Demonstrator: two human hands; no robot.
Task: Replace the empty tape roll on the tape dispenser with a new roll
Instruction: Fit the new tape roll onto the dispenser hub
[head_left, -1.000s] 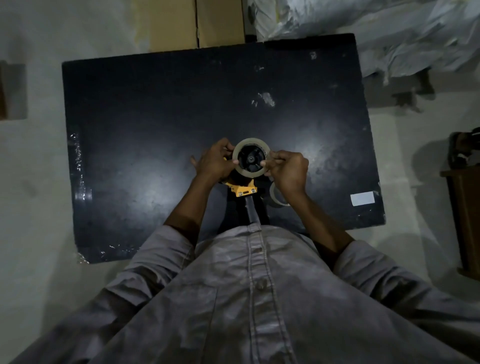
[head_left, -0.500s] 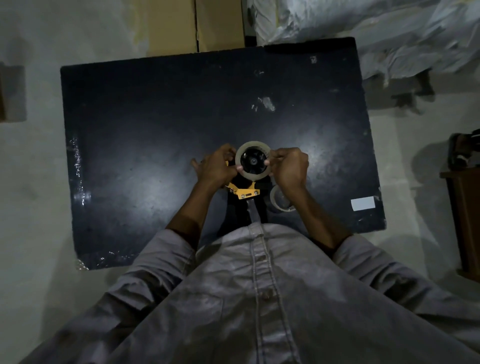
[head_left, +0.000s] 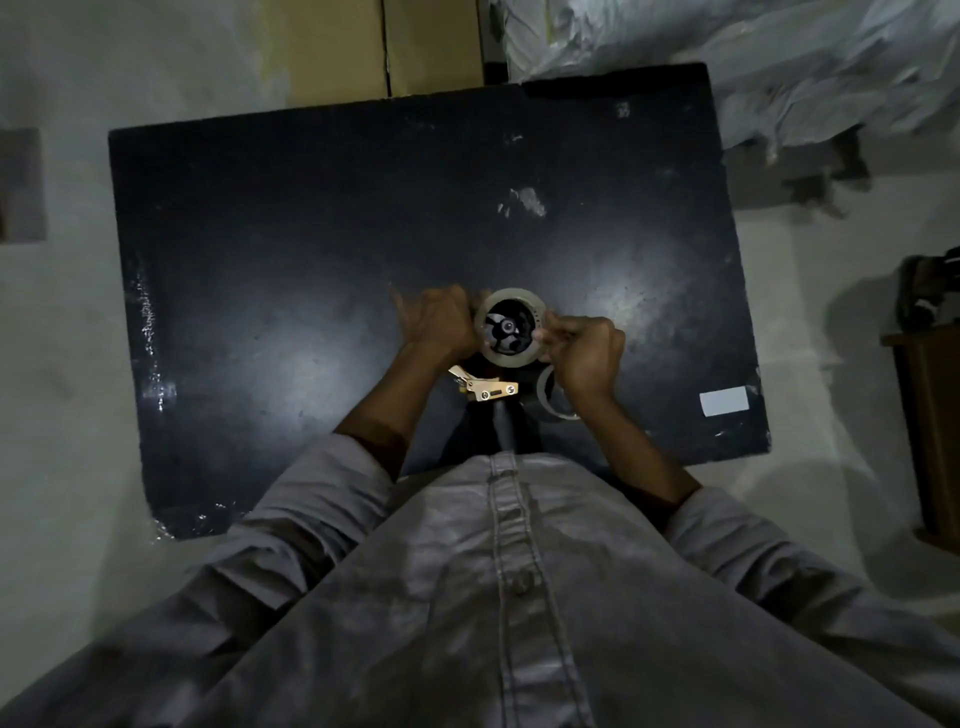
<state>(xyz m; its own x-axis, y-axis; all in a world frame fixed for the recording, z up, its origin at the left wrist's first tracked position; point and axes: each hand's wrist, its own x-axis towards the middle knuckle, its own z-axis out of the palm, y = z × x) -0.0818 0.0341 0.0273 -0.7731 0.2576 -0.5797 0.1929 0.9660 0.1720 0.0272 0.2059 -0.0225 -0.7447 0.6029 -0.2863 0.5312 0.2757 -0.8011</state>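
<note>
Bare black tabletop all around; empty tape ring beside right hand.

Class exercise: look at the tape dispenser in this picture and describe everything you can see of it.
The tape dispenser lies on the black table, close to the person's body. It has a yellow frame with visible screws and a dark handle running toward the shirt. A black spoked hub sits inside a pale tape roll mounted on it. The left hand and right hand grip the roll from either side. A thin ring lies beside it, right.
</note>
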